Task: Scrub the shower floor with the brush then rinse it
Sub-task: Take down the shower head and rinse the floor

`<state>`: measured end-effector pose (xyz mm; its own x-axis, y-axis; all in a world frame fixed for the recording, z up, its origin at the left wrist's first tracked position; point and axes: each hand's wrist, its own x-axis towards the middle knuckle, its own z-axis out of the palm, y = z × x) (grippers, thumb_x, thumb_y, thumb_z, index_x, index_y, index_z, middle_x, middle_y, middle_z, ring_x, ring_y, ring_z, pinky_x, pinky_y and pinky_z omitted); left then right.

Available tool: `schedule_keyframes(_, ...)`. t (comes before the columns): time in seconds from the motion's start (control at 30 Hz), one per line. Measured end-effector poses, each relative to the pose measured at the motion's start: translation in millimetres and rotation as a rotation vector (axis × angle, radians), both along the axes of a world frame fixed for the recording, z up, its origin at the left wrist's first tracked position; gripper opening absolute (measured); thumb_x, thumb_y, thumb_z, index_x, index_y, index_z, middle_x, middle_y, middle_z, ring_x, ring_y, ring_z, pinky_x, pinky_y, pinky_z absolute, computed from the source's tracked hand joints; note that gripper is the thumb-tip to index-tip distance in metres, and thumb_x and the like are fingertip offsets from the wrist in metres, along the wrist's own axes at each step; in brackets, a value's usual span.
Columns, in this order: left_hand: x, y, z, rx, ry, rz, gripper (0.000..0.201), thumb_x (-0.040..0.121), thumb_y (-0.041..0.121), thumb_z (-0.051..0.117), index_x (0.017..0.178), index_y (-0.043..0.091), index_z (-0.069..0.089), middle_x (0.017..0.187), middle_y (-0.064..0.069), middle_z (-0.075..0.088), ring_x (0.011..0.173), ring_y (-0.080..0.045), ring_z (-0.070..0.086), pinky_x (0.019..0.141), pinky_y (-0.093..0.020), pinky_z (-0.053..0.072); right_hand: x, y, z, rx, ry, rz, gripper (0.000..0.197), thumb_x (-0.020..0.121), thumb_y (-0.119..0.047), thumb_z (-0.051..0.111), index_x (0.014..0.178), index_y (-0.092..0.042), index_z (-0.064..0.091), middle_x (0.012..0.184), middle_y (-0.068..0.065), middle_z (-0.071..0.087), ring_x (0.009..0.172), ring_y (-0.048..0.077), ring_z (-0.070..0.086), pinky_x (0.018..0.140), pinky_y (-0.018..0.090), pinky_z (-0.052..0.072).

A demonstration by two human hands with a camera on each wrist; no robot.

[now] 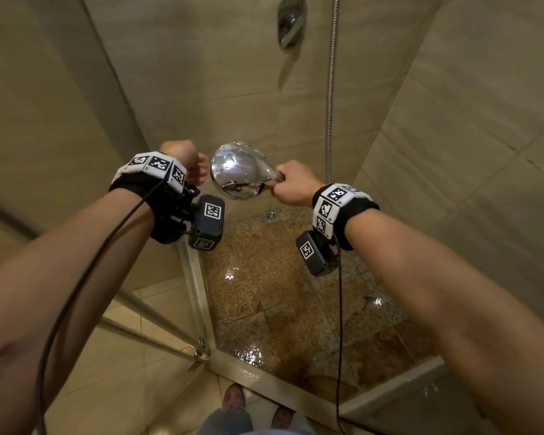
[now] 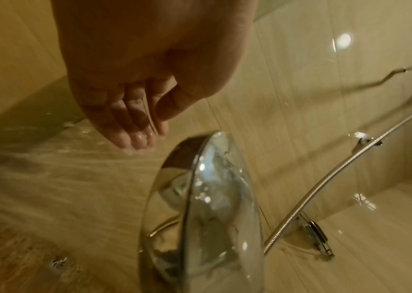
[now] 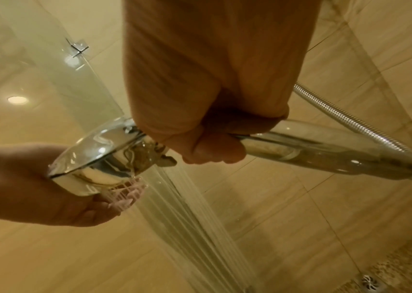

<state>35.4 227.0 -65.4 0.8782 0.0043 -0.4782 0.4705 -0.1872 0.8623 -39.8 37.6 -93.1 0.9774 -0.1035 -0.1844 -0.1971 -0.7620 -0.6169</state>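
My right hand (image 1: pixel 291 183) grips the handle of a chrome shower head (image 1: pixel 237 169), held high over the speckled brown shower floor (image 1: pixel 280 293). In the right wrist view the fingers (image 3: pixel 212 146) curl round the handle (image 3: pixel 325 154) and water streams (image 3: pixel 187 218) pour from the head's face. My left hand (image 1: pixel 195 166) hangs just left of the head, fingers relaxed and wet (image 2: pixel 134 130), reaching into the spray's edge beside the head (image 2: pixel 212 208). No brush shows in any view.
A round drain (image 1: pixel 272 216) sits at the floor's far corner. A metal hose (image 1: pixel 330 89) runs up the back wall beside the chrome mixer (image 1: pixel 291 22). Glass door panels and a metal sill (image 1: pixel 264 381) border the wet floor. My shoes (image 1: pixel 234 398) stand outside.
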Motion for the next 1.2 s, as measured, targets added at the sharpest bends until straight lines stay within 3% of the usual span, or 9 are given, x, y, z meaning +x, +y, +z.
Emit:
schedule_keyframes(0.2,-6.5,-12.4,2.9,0.049,0.006,-0.067,0.032,0.099,0.008,0.030,0.071,0.013,0.043,0.069,-0.002,0.051,0.056,-0.014,0.050,0.057,-0.024,0.042,-3.8,-5.7,-2.7,-0.088,0.096,0.041,0.022,0.088,-0.013,0.057,0.067,-0.017,0.050,0.076,0.004,0.057,0.076,0.021,0.055,0.064,0.027,0.044)
schedule_keyframes(0.33,-11.3,-27.0,2.4,0.023,0.061,-0.181,0.038,0.101,0.009,0.024,0.064,0.013,0.033,0.047,-0.001,0.046,0.031,-0.005,0.042,0.044,-0.016,0.033,-13.4,-11.5,0.0,-0.146,0.170,0.074,0.020,0.087,-0.009,0.052,0.068,-0.015,0.052,0.071,0.005,0.055,0.069,0.020,0.053,0.055,0.025,0.042)
schedule_keyframes(0.53,-16.7,-44.0,-2.3,0.017,0.078,-0.195,0.038,0.101,0.010,0.028,0.064,0.011,0.038,0.026,0.004,0.045,0.021,-0.005,0.043,0.054,-0.022,0.034,-31.0,-25.1,1.7,-0.197,0.259,0.116,0.027,0.085,-0.005,0.050,0.062,-0.017,0.050,0.064,-0.001,0.052,0.062,0.016,0.049,0.049,0.022,0.038)
schedule_keyframes(0.7,-24.9,-59.7,-4.5,0.030,0.083,-0.240,0.037,0.101,0.009,0.028,0.065,0.012,0.039,0.035,0.000,0.050,0.024,-0.005,0.046,0.053,-0.023,0.039,-45.1,-31.4,5.0,-0.256,0.311,0.144,0.026,0.088,-0.012,0.052,0.063,-0.019,0.050,0.062,0.000,0.051,0.058,0.014,0.048,0.052,0.024,0.039)
schedule_keyframes(0.83,-31.4,-70.4,-6.9,0.008,0.098,-0.288,0.037,0.101,0.009,0.028,0.065,0.013,0.037,0.029,0.005,0.046,0.044,-0.009,0.049,0.053,-0.022,0.037,-53.4,-35.8,4.5,-0.302,0.364,0.154,0.016,0.087,-0.011,0.051,0.072,-0.013,0.059,0.067,0.002,0.055,0.065,0.019,0.054,0.057,0.025,0.043)
schedule_keyframes(0.93,-33.8,-75.5,-9.4,0.057,0.046,-0.301,0.033,0.100,0.007,0.032,0.069,0.013,0.042,0.055,0.000,0.055,0.049,-0.010,0.051,0.056,-0.023,0.040,-60.0,-41.5,4.4,-0.375,0.399,0.167,0.012,0.087,-0.011,0.051,0.086,-0.010,0.063,0.071,0.002,0.056,0.073,0.021,0.056,0.056,0.025,0.044)
schedule_keyframes(1.0,-34.8,-79.1,-11.9,0.080,0.011,-0.298,0.030,0.098,0.005,0.034,0.071,0.013,0.043,0.069,-0.002,0.052,0.057,-0.013,0.050,0.058,-0.022,0.040,-65.1,-47.2,2.2,-0.425,0.420,0.164,0.011,0.087,-0.010,0.051,0.083,-0.010,0.062,0.068,0.001,0.054,0.074,0.022,0.056,0.053,0.025,0.043)
schedule_keyframes(1.1,-37.2,-85.0,-15.5,0.087,0.012,-0.322,0.029,0.098,0.006,0.035,0.071,0.013,0.044,0.070,-0.002,0.052,0.058,-0.013,0.050,0.059,-0.022,0.041,-73.1,-56.6,-2.2,-0.484,0.442,0.133,0.014,0.087,-0.012,0.052,0.076,-0.011,0.061,0.072,0.004,0.058,0.077,0.024,0.057,0.061,0.027,0.042)
schedule_keyframes(1.2,-40.4,-90.5,-18.6,0.090,0.031,-0.364,0.030,0.099,0.007,0.034,0.070,0.013,0.043,0.065,-0.001,0.054,0.054,-0.013,0.053,0.057,-0.021,0.041,-81.1,-65.5,-6.2,-0.555,0.429,0.125,0.019,0.089,-0.018,0.053,0.094,-0.005,0.067,0.084,0.008,0.060,0.080,0.026,0.057,0.066,0.027,0.041)
